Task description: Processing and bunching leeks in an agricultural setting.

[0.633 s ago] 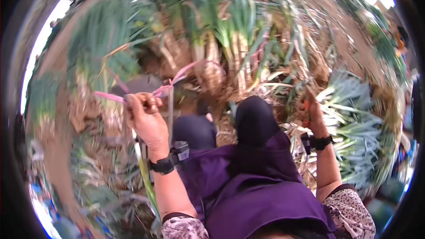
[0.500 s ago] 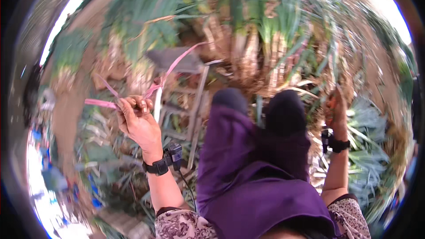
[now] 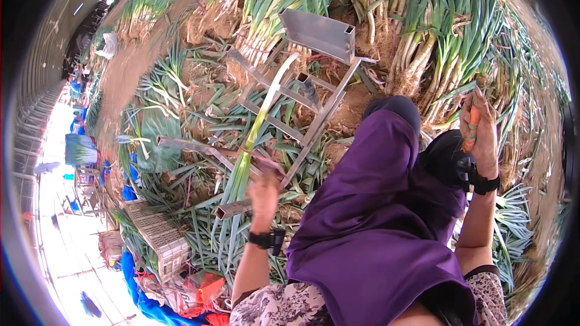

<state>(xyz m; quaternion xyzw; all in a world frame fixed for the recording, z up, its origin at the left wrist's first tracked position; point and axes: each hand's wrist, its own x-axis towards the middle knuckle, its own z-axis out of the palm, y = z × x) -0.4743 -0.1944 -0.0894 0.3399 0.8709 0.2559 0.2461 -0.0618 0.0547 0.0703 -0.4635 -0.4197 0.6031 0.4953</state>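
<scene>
Head view looks down on a person seated among heaps of green onions, a purple apron (image 3: pixel 374 229) spread over the knees. Left hand (image 3: pixel 264 192), a black wristband below it, is raised over the lap's left side with its fingers curled around the lower end of a long green onion stalk (image 3: pixel 257 127); the stalk runs up and away from that hand, pale at its far end, lying across a grey metal frame (image 3: pixel 302 84) that stands tilted on the ground (a box-shaped channel sits at its top). Right hand (image 3: pixel 477 130) is well apart from the left, out past the right knee, closed around an orange handle (image 3: pixel 472 128); what the handle belongs to cannot be made out. Bundled green onions (image 3: pixel 447 36) with earthy roots stand just beyond the right hand and across the top of the picture. Loose leaves cover the ground around the frame. A pale plastic crate (image 3: pixel 158 235) sits at lower left, near blue sheeting (image 3: pixel 142 293).
</scene>
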